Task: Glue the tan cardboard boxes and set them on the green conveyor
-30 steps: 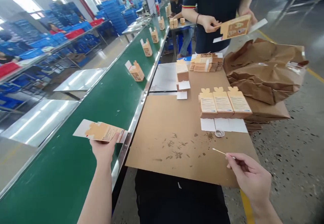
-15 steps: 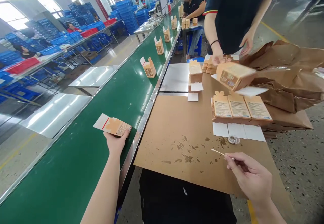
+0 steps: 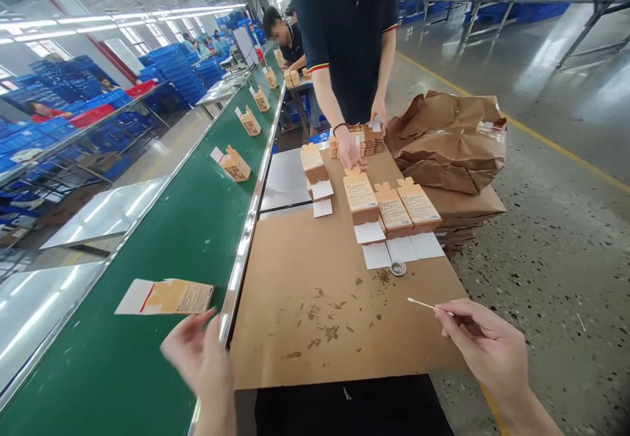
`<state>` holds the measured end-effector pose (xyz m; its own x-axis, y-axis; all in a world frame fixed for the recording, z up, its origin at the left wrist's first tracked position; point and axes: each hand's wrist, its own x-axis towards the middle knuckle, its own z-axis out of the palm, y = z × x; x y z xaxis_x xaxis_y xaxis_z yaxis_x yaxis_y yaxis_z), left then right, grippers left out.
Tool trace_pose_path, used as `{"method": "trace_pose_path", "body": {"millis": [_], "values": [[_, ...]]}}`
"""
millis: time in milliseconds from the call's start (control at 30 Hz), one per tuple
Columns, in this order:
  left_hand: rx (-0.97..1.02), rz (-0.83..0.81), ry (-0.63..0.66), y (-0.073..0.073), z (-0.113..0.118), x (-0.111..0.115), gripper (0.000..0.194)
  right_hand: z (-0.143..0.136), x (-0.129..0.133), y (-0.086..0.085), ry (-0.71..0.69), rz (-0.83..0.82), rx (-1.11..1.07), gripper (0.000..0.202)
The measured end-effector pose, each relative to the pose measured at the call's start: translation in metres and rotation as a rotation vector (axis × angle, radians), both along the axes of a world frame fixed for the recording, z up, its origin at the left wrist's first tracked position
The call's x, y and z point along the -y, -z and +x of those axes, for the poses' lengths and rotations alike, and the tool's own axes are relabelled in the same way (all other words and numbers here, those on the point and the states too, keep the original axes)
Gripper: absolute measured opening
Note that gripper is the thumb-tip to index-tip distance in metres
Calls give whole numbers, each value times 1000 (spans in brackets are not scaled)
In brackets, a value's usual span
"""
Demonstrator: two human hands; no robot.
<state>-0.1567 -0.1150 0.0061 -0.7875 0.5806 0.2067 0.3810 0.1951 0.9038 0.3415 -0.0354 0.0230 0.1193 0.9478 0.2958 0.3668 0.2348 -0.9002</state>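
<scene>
My left hand point(image 3: 197, 350) is over the near edge of the green belt, fingers apart and a little blurred, holding nothing. Just beyond it a box point(image 3: 180, 296) lies on the belt, its white flap pointing left. Between thumb and fingers, my right hand point(image 3: 485, 341) pinches a thin cotton swab point(image 3: 420, 303) above the right part of the brown board point(image 3: 275, 278). A small round dish point(image 3: 398, 268) sits by the white flaps of the grouped boxes point(image 3: 394, 216). Dark brown smudges point(image 3: 329, 333) mark the board.
More open boxes point(image 3: 237, 165) stand farther along the green belt point(image 3: 182, 226). Across the board stands a person point(image 3: 344, 42), one hand at the grouped boxes. Flattened cartons point(image 3: 367, 140) are stacked there. Crumpled brown paper point(image 3: 453, 134) lies at the right. Another box point(image 3: 314, 163) stands at the board's back left.
My left hand has let go of the box and drawn back. The person opposite has set a box on the grouped ones and released it. The view has turned right.
</scene>
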Motion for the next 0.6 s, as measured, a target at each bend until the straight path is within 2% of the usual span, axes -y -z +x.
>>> {"method": "trace_pose_path", "body": {"millis": [33,67,100,167,233,300,367,433,533,600], "values": [[71,106,18,-7,23,-31,59,1,0,0,4,10,-4,41],[204,93,176,-15,48,-67,59,1,0,0,6,22,-8,40],[354,34,340,-23,72,-104,63,0,0,-1,6,40,-12,40],[576,-65,506,-40,118,-177,76,-1,1,-4,-3,95,-19,36],[651,-212,566,-51,157,-237,79,-1,3,-9,-15,166,-17,29],[621,-342,558,-54,185,-277,80,1,7,-13,-11,220,-5,24],[591,-409,557,-52,204,-300,77,3,12,-17,8,238,7,22],[597,-423,580,-49,212,-307,72,6,15,-19,32,235,20,21],[616,-387,610,-49,210,-296,67,8,9,-19,60,236,44,22],[636,-327,634,-51,200,-272,68,6,-3,-17,71,237,86,23]]}}
